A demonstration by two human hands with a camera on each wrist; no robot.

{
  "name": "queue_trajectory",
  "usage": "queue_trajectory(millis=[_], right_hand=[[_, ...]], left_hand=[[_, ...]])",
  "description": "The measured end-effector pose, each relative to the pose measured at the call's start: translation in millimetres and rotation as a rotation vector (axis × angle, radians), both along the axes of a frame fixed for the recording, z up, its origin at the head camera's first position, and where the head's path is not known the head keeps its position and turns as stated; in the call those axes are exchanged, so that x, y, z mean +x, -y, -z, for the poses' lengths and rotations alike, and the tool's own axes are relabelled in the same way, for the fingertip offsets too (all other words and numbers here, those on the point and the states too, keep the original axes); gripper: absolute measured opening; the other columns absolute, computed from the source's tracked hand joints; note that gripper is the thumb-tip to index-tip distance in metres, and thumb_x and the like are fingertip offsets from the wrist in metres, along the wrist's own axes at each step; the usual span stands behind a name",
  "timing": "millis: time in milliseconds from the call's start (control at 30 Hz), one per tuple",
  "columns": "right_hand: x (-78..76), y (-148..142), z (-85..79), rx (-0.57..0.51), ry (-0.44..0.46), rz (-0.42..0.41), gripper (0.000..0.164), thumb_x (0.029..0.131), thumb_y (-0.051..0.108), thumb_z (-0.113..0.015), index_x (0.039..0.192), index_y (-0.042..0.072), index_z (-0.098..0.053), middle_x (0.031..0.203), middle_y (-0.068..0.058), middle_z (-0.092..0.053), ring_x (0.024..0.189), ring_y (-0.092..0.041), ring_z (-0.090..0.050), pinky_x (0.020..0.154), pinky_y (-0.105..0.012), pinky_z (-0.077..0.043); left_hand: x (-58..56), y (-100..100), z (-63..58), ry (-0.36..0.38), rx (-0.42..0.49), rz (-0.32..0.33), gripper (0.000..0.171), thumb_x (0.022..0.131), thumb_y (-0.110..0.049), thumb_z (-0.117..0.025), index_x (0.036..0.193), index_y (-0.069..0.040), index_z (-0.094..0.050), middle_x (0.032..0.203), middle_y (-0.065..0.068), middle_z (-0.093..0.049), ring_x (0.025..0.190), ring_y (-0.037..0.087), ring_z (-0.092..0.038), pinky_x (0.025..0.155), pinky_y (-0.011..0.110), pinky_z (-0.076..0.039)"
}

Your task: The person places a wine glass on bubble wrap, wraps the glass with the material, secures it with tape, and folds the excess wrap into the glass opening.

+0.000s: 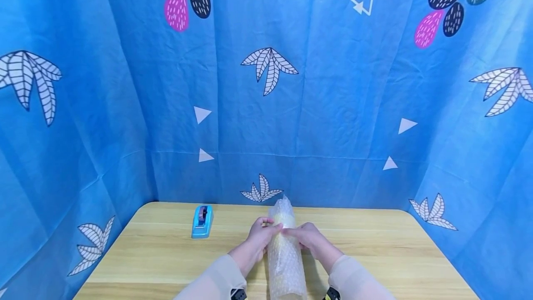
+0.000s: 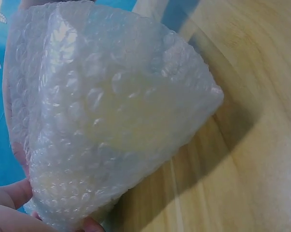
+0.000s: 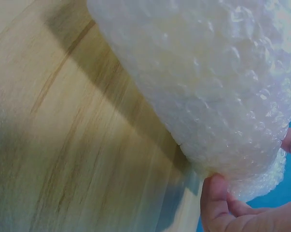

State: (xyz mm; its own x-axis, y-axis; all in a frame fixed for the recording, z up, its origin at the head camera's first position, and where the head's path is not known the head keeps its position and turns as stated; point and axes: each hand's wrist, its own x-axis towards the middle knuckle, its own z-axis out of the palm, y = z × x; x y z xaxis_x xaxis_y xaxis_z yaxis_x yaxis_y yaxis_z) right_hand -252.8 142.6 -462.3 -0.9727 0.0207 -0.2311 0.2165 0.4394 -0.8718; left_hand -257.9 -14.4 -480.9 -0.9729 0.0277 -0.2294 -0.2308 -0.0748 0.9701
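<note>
A long, clear bubble-wrapped bundle (image 1: 286, 263) lies lengthwise on the table, with something pale yellow showing faintly through its layers. My left hand (image 1: 259, 236) grips it from the left, and my right hand (image 1: 309, 236) holds the opposite side. Both thumbs meet on top, toward the far end. In the left wrist view, left-hand fingers (image 2: 10, 195) press against the bubble wrap (image 2: 106, 111) at the lower left. Fingers of the right hand (image 3: 216, 200) touch the lower edge of the wrap (image 3: 208, 87) in the right wrist view. What is inside stays hidden.
A light blue tape dispenser (image 1: 201, 223) with a roll of tape stands on the wooden table (image 1: 166, 253), left of the bundle near the back edge. Blue patterned curtains (image 1: 266, 128) hang behind the table and along both sides.
</note>
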Motion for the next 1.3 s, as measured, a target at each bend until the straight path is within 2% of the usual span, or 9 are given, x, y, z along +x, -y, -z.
queue_trajectory(millis=[233,333,400,533,600,733,867,1067,1300], right_hand=[[0.7,1.6,0.4,0.020,-0.004,0.025,0.048,0.080,0.032,-0.080,0.059,0.020,-0.039,0.055,0.008,-0.030,0.048,-0.008,-0.029,0.051,-0.023,-0.029],[-0.2,2.0,1.5,0.034,0.010,0.039,0.042,0.079,0.034,-0.080,0.064,0.015,-0.046,0.061,0.004,-0.039,0.054,-0.012,-0.037,0.055,-0.027,-0.037],[-0.8,1.7,2.4,0.030,0.014,0.041,0.037,0.080,0.034,-0.080,0.074,0.006,-0.056,0.072,-0.002,-0.050,0.064,-0.016,-0.048,0.065,-0.032,-0.047],[-0.8,1.0,5.0,-0.003,0.025,0.031,0.052,0.081,0.035,-0.079,0.103,-0.010,-0.061,0.097,-0.013,-0.062,0.086,-0.024,-0.060,0.086,-0.042,-0.054],[-0.2,1.2,6.5,-0.037,0.032,0.020,0.053,0.082,0.034,-0.077,0.105,-0.011,-0.061,0.098,-0.014,-0.063,0.086,-0.024,-0.062,0.084,-0.041,-0.055],[0.5,2.1,7.5,-0.103,0.035,-0.005,0.039,0.083,0.030,-0.076,0.096,-0.005,-0.063,0.089,-0.009,-0.063,0.076,-0.018,-0.061,0.070,-0.029,-0.054],[0.2,2.8,6.4,-0.106,0.034,0.001,0.035,0.082,0.029,-0.076,0.092,-0.002,-0.063,0.086,-0.006,-0.061,0.073,-0.016,-0.058,0.061,-0.023,-0.049],[-0.6,2.7,5.4,-0.082,0.044,0.020,0.044,0.082,0.029,-0.075,0.102,-0.007,-0.060,0.095,-0.011,-0.060,0.083,-0.021,-0.058,0.068,-0.026,-0.051],[-0.2,1.2,6.5,-0.089,0.043,0.003,0.047,0.083,0.028,-0.073,0.104,-0.011,-0.060,0.098,-0.014,-0.062,0.085,-0.024,-0.061,0.075,-0.034,-0.055]], left_hand=[[-0.6,-1.4,0.0,0.001,0.004,-0.010,0.044,0.088,-0.023,-0.078,0.120,-0.006,-0.053,0.124,0.022,-0.053,0.097,0.032,-0.062,0.074,0.037,-0.055],[-0.8,-1.5,-0.4,-0.001,0.001,-0.018,0.044,0.087,-0.023,-0.078,0.119,-0.006,-0.053,0.123,0.022,-0.053,0.097,0.032,-0.062,0.074,0.037,-0.055],[-0.7,-1.3,-1.2,-0.006,0.005,-0.022,0.043,0.087,-0.022,-0.078,0.119,-0.006,-0.053,0.124,0.023,-0.052,0.097,0.033,-0.062,0.074,0.038,-0.056],[0.4,-0.2,-2.5,-0.011,0.004,-0.024,0.043,0.087,-0.022,-0.078,0.118,-0.006,-0.053,0.125,0.023,-0.052,0.097,0.033,-0.062,0.074,0.038,-0.055],[0.9,0.3,-2.5,-0.009,0.004,-0.020,0.043,0.088,-0.022,-0.078,0.119,-0.006,-0.053,0.124,0.023,-0.052,0.097,0.033,-0.062,0.074,0.038,-0.055],[1.9,1.2,-2.9,-0.006,0.010,-0.016,0.042,0.089,-0.023,-0.076,0.119,-0.006,-0.052,0.122,0.022,-0.054,0.096,0.031,-0.063,0.073,0.037,-0.056],[1.4,2.4,-2.5,-0.006,0.020,-0.008,0.035,0.092,-0.023,-0.071,0.118,-0.007,-0.053,0.118,0.022,-0.056,0.092,0.029,-0.065,0.071,0.035,-0.057],[-1.0,3.7,-0.6,-0.008,0.080,0.018,0.026,0.096,-0.018,-0.062,0.117,-0.006,-0.054,0.117,0.019,-0.057,0.092,0.027,-0.065,0.072,0.034,-0.058],[0.6,5.8,1.0,-0.001,0.098,0.048,0.027,0.097,-0.014,-0.058,0.121,-0.006,-0.053,0.118,0.017,-0.057,0.094,0.026,-0.062,0.073,0.032,-0.056]])
